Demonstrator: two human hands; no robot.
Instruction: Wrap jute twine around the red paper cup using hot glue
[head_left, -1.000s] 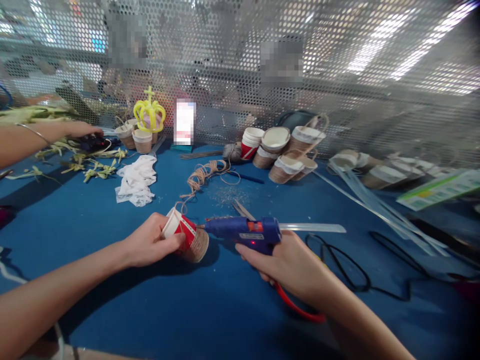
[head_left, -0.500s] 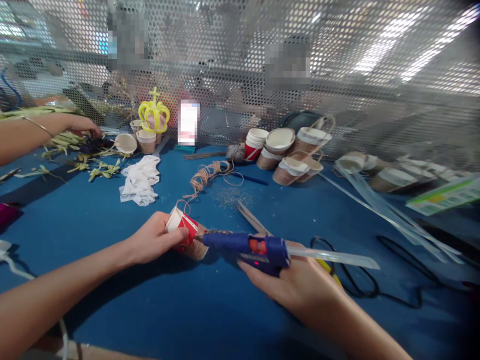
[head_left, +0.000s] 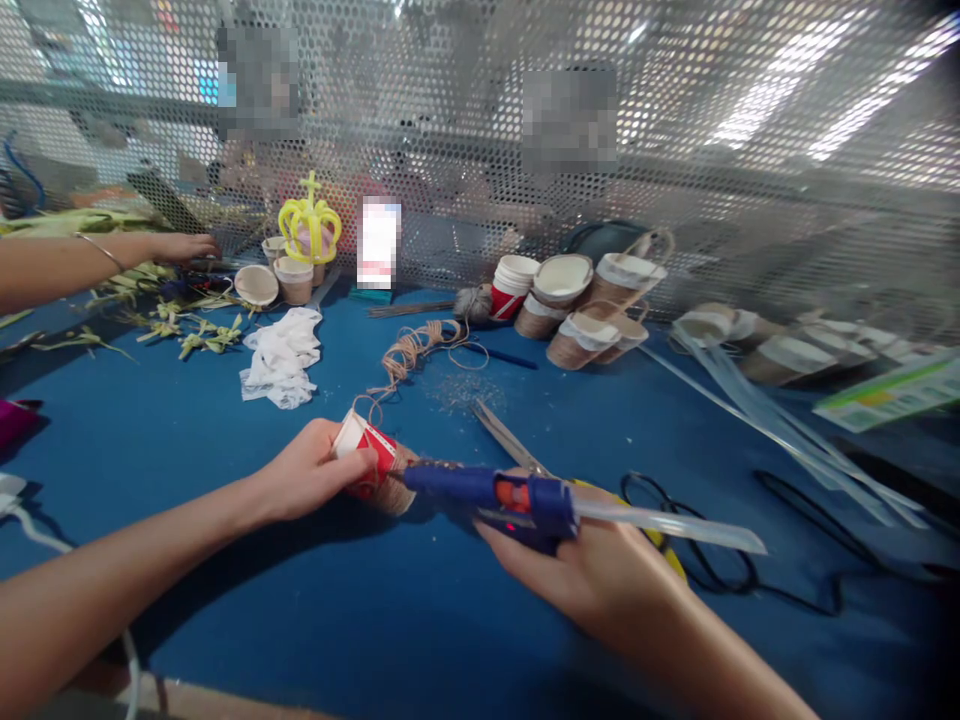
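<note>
My left hand is closed round a small red paper cup that lies tilted on the blue table; the cup's lower part is wrapped in brown twine. My right hand grips a blue hot glue gun with a clear glue stick poking out of its back. The gun's nozzle touches the wrapped part of the cup. A loose length of twine runs from the cup toward the back of the table.
Scissors lie just behind the gun, with a black cable to the right. Twine-wrapped cups stand at the back, clear glue sticks to the right. A white cloth, a yellow crown and another person's arm are at the left.
The glue gun has dropped lower and its nozzle has come against the cup's twine wrap. My left hand keeps hold of the cup, turned a little. The other person's hand moved back.
</note>
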